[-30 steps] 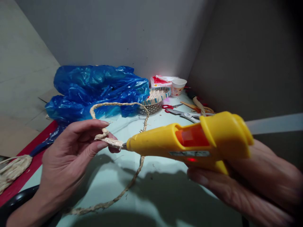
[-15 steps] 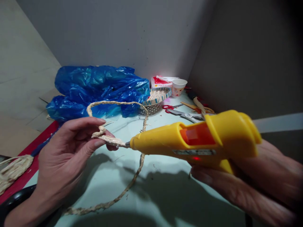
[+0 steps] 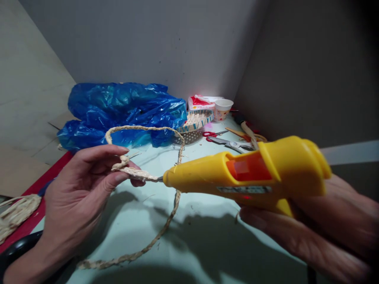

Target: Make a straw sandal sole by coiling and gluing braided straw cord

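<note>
Between the thumb and fingers of my left hand (image 3: 85,189) is the end of a pale braided cord (image 3: 139,174), with glossy glue along it. From there the cord loops over the pale green table and back toward the lower left. My right hand (image 3: 319,221) is wrapped round a yellow glue gun (image 3: 201,173), which points left and has a small red light lit. The gun's metal nozzle meets the tip of the cord end. Part of my right hand is hidden behind the gun.
A crumpled blue plastic bag (image 3: 118,110) lies at the back left. Behind the cord stand a woven basket (image 3: 199,119), a paper cup (image 3: 223,109), red-handled scissors (image 3: 211,135) and grey scissors (image 3: 231,144). A bundle of pale fibre (image 3: 19,215) lies at the left edge.
My left hand and the cord end have shifted slightly left, away from the glue gun's body. The gun has barely moved, its nozzle still at the cord tip.
</note>
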Motion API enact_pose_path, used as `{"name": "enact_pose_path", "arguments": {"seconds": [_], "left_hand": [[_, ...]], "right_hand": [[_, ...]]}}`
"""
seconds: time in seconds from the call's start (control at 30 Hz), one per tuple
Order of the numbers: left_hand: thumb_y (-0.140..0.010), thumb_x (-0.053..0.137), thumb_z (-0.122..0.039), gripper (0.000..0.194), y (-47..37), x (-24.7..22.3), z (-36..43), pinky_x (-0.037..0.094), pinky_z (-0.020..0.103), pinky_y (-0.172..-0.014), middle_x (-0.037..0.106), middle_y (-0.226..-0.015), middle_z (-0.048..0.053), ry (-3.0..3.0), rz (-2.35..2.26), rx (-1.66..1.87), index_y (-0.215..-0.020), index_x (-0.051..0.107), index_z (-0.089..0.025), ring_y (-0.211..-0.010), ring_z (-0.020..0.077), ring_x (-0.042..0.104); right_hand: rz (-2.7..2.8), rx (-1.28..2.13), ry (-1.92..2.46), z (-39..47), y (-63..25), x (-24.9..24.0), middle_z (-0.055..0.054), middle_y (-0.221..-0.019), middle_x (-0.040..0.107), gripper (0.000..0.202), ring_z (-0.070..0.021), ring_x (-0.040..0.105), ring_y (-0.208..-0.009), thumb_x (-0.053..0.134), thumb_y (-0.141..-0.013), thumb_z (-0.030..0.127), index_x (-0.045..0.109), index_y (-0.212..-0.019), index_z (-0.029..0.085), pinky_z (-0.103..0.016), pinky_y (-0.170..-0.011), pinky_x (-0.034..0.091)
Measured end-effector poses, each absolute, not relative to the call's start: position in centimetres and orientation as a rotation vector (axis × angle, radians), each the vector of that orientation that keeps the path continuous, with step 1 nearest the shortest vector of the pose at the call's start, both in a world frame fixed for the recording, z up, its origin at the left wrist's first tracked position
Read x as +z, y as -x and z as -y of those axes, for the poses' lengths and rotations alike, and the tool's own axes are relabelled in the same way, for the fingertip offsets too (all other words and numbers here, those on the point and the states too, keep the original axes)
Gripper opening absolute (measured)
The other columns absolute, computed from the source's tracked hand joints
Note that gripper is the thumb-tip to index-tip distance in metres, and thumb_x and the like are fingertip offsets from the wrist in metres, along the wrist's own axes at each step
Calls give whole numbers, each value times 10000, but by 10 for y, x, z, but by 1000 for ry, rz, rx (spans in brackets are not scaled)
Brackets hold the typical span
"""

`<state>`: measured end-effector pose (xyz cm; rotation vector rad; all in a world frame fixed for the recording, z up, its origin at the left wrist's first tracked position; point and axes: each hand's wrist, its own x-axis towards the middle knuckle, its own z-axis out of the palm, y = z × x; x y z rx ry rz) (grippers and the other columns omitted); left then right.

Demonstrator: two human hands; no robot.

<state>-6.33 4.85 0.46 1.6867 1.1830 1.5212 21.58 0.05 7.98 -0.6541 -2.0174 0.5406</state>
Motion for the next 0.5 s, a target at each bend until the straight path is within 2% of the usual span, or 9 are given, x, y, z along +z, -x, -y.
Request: {"name": "enact_pose_path", "arguments": {"seconds": [0.1,0.17,0.27,0.37,0.43,0.5], "left_hand": [[-872,773,-238,256,62,5,-49,625,200,-704,781,-811,-74,-1667,-1190,1523,-1105,700,-315,-715,137,773],[-874,770,-234,243,62,6,-49,622,199,-690,779,-797,-74,-1666,-1178,1534,-1095,702,-309,-700,135,771],[-879,767,-237,245,62,6,-48,614,188,-664,784,-802,-71,-1676,-1180,1527,-1103,699,-309,-694,130,769],[-881,768,-246,243,62,5,-47,613,179,-661,782,-813,-75,-1675,-1188,1524,-1103,698,-316,-696,126,767],[-878,771,-241,244,61,5,-45,611,163,-674,781,-818,-79,-1670,-1200,1529,-1099,699,-317,-702,118,763],[-877,769,-241,243,59,6,-44,611,153,-688,784,-816,-82,-1670,-1221,1520,-1097,699,-318,-704,111,760]], "right_hand": [[1829,863,863,2,-212,84,81,-894,740,301,-224,683,-730,515,-989,384,686,-1171,551,-306,-750,607],[1772,979,919,-1,-214,81,105,-910,751,305,-227,688,-758,520,-994,386,683,-1183,562,-304,-774,617],[1996,733,865,-8,-223,70,139,-1033,748,395,-207,718,-845,544,-1002,333,623,-1248,631,-248,-730,638],[2181,407,930,-11,-235,55,143,-1115,729,450,-196,731,-878,516,-1043,407,461,-1388,691,-197,-698,655],[2227,339,996,-12,-239,45,138,-1142,725,488,-198,736,-891,487,-1051,469,345,-1462,693,-189,-721,659],[2201,372,1017,-11,-241,36,129,-1169,725,550,-203,738,-901,537,-1034,459,316,-1495,661,-190,-736,657]]}}
